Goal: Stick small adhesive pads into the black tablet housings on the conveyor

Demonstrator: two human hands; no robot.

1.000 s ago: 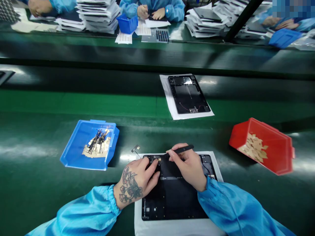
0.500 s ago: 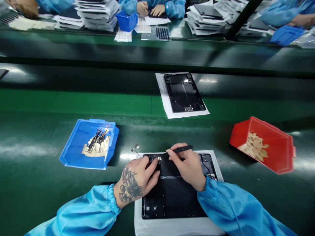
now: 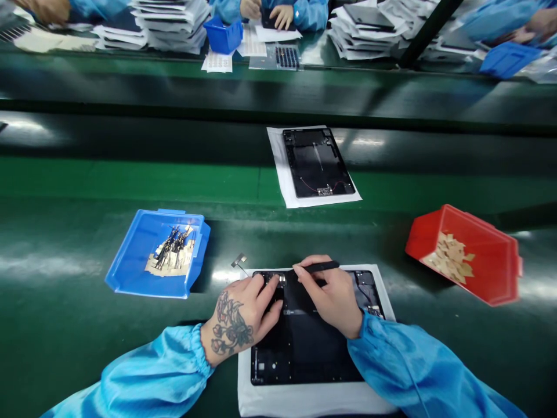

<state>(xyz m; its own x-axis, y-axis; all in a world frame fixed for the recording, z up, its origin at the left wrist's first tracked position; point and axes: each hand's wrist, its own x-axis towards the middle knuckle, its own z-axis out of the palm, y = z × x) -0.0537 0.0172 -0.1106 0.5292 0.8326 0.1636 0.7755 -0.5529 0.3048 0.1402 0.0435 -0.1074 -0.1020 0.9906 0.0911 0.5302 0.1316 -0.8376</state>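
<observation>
Our left hand (image 3: pixel 237 318) is resting on the upper-left part of the open tablet shell (image 3: pixel 304 357) in front of us; fingers slightly apart, hiding their contact, so we can't tell if they're gripping anything. Beyond, a second shell (image 3: pixel 319 168) is sliding left; our hands are barely shifting, so we're probably still working one spot. Our right hand (image 3: pixel 333 296) is pinching a black tool (image 3: pixel 322 266), tip blending into the dark shell; right sleeve (image 3: pixel 400 348) is hiding the lower-right corner

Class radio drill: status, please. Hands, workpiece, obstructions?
Left hand on black panel. Right hand holding black tool. Panel flat on white sheet. Hands partly cover it.
</observation>
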